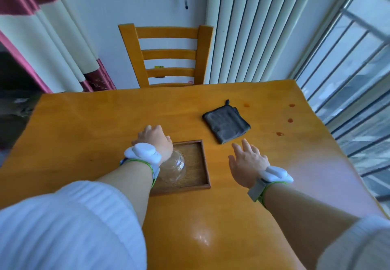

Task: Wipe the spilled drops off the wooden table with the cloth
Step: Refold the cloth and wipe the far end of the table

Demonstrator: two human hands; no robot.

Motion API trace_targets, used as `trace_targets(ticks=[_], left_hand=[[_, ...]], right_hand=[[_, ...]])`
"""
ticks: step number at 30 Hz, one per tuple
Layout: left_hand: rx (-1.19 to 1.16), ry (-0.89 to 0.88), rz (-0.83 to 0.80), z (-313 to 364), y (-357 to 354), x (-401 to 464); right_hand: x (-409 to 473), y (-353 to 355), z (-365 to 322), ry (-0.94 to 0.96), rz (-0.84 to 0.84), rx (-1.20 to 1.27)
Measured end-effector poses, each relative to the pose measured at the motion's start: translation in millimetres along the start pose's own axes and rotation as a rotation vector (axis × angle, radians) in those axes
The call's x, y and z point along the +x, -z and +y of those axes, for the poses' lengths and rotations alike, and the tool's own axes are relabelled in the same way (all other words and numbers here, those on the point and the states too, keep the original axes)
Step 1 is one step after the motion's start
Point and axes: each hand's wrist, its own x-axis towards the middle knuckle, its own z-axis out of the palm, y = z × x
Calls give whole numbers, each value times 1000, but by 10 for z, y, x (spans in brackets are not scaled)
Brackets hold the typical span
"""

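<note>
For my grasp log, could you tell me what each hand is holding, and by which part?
The left hand rests on top of the glass on the wooden tray; the hold is hidden. The right hand holds nothing, near the cloth.

Yellow sticker (159,66) on chair (166,54): text unreadable

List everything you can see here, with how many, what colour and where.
table: one, orange-brown wood, fills the middle of the view
cloth: one, dark grey, folded, on the table right of centre
drops: four seen, reddish-brown, on the table right of the cloth
tray: one, dark wood, square, near centre
glass: one, clear, on the tray
chair: one, orange wood, behind the table
radiator: one, white, on the back wall
curtain: one, cream and red, at left
left hand: over the glass, whether it grips is unclear
right hand: open, near the cloth
</note>
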Motion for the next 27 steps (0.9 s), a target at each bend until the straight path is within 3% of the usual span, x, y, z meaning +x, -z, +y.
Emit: trace_targets(ticks=[5, 14, 27], left_hand=[[-70, -59, 21, 874, -53, -413], [-88, 19, -74, 2193, -410, -1041], [-322, 241, -191, 2843, -669, -467]], right_hand=[[-55, 91, 767, 98, -29, 54], [-43, 243, 2216, 196, -120, 60], [724, 271, 2176, 308, -186, 46]])
